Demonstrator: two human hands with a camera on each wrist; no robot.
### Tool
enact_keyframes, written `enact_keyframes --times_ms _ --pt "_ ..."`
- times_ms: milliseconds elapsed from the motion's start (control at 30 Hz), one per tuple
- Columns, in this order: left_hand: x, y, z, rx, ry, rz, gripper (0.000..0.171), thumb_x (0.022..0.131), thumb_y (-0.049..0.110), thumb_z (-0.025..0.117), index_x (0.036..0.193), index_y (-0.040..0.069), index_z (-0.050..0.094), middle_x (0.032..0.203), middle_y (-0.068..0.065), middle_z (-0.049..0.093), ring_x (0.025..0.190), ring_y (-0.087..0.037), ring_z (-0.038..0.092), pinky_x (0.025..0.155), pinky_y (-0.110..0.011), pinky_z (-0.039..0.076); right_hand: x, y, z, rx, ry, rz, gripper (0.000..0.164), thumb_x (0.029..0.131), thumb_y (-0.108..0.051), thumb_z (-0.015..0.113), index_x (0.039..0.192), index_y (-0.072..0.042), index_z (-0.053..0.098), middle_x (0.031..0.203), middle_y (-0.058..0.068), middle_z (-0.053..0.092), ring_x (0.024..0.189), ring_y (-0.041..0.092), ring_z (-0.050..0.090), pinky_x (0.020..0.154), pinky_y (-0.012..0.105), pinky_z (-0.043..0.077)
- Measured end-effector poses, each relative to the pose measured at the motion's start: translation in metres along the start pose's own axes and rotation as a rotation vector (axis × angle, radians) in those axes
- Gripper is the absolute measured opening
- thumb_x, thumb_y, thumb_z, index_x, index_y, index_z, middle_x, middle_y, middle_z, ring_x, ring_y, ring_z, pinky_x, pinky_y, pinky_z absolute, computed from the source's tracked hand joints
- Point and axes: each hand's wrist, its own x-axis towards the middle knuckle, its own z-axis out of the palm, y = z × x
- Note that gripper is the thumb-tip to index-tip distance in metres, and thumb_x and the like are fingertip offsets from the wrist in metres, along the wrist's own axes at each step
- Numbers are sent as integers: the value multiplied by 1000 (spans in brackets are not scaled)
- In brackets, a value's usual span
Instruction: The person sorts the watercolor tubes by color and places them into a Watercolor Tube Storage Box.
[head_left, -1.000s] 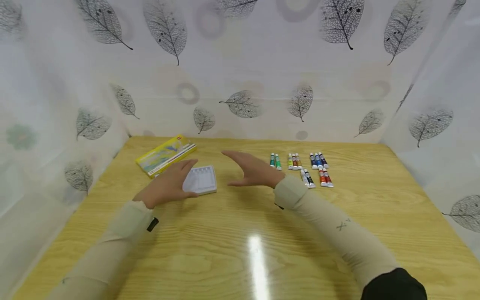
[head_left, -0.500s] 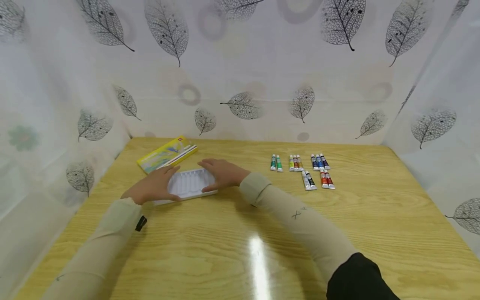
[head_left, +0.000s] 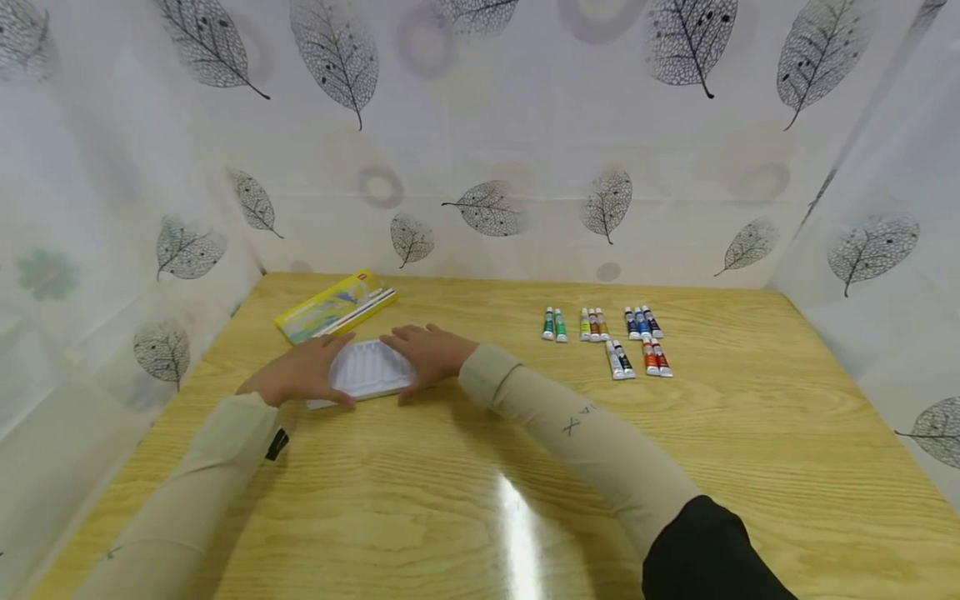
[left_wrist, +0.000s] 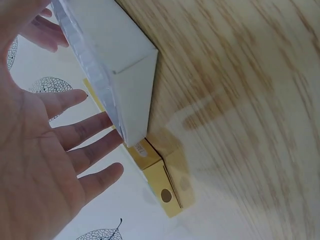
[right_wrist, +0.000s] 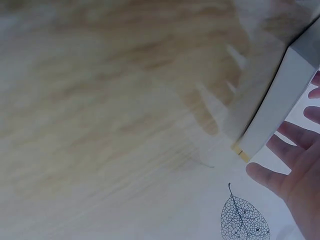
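Note:
A shallow white box (head_left: 371, 371) with a clear moulded tray of long slots lies flat on the wooden table. My left hand (head_left: 296, 371) is at its left end, thumb along the near edge and fingers toward the far edge. At the right end is my right hand (head_left: 433, 354), placed the same way. In the left wrist view, the left hand's straight, spread fingers (left_wrist: 95, 150) reach the edge of the box. The right wrist view shows the right hand's fingers (right_wrist: 267, 177) also straight beside the box; whether they touch it I cannot tell.
A flat yellow pencil-style box (head_left: 330, 310) lies behind the left hand. Small paint tubes stand grouped by colour at the right: greens (head_left: 555, 325), yellow to brown (head_left: 595, 325), blues (head_left: 642, 322), white and black (head_left: 620, 360), reds (head_left: 657, 358). A leaf-patterned curtain (head_left: 487, 150) closes the back.
My right hand has come left and down to the right end of the white box. The left hand has shifted slightly left, uncovering more of the tray. The tubes stay put.

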Motion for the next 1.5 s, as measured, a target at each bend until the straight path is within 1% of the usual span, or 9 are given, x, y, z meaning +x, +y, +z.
enact_keyframes --times_ms 167,267,467,600,767,867,1033,1300,1500 --pt "1 -3 1 15 -24 -10 119 62 62 77 144 -6 24 140 -37 32 126 -53 35 101 -61 32 -2 1 -4 -10 -35 19 108 72 -64 68 151 -13 15 150 10 33 137 27 34 112 44 28" --pt "2 -5 3 23 -17 2 118 60 60 78 143 -8 26 137 -37 37 123 -52 39 99 -60 34 -2 2 -6 -24 -39 25 108 71 -64 68 150 -10 18 146 9 37 133 24 39 109 39 32" --pt "4 -2 3 36 -4 8 118 59 60 79 141 -8 29 132 -35 41 120 -49 43 98 -58 37 -1 8 -5 -19 -46 35 110 70 -66 68 149 -7 20 145 10 38 132 23 39 107 38 33" --pt "6 2 2 25 13 8 117 59 62 78 141 -7 30 132 -33 40 120 -49 43 96 -59 38 -6 16 -3 -26 -28 35 111 68 -69 67 149 -7 22 146 11 37 133 24 38 109 39 32" --pt "9 13 -1 21 64 29 117 57 66 77 140 -5 33 129 -30 42 117 -46 45 94 -57 40 -22 23 -12 -26 25 -1 106 69 -65 69 145 -3 30 141 12 42 128 25 42 108 38 34" --pt "11 23 -4 15 79 32 117 58 65 77 141 -4 32 129 -28 42 117 -42 44 94 -55 41 -35 28 -17 -33 67 -20 102 69 -62 71 142 -1 34 136 14 45 123 25 45 107 35 36" --pt "15 47 -8 34 98 71 113 61 61 78 140 -5 33 127 -27 44 113 -37 47 92 -51 43 -62 35 -22 -9 96 7 101 69 -58 73 142 -1 35 135 13 46 120 24 47 105 33 37" --pt "22 95 -11 142 120 143 111 63 64 75 139 -6 34 125 -25 46 110 -36 48 91 -48 45 -118 43 -27 4 142 35 96 69 -54 75 140 -2 38 133 14 47 119 26 47 100 38 43" --pt "30 133 -8 158 105 178 112 62 65 75 139 -5 34 125 -24 47 112 -36 48 93 -47 45 -158 51 -24 -11 166 62 97 66 -56 75 138 -2 40 130 13 50 113 26 50 95 39 45"
